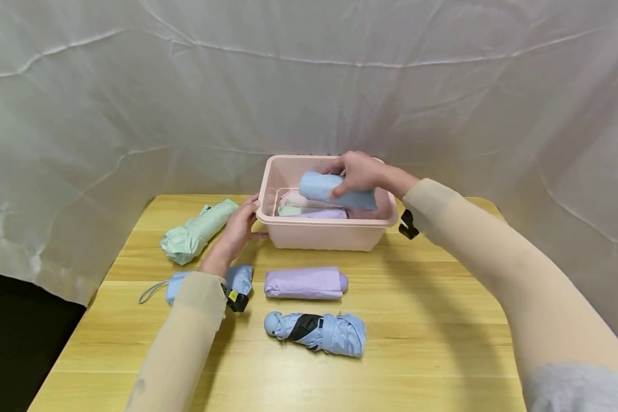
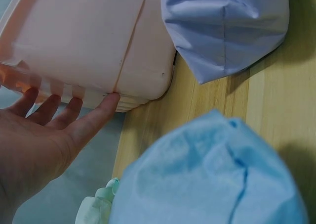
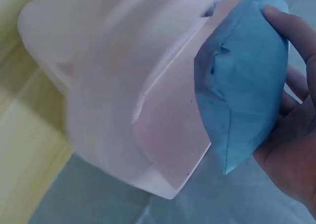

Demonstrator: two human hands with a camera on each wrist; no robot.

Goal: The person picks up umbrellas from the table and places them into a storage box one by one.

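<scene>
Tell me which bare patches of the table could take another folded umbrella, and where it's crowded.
Free: the table to the right of the purple umbrella and the blue umbrella, and the near strip in front of the blue one. Crowded: the left side, around the green umbrella and left hand, and the pink bin, where the right hand holds a light-blue umbrella.

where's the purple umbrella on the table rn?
Head view: the purple umbrella lies folded on the table, just in front of the pink bin, with a blue umbrella nearer the camera.
</scene>
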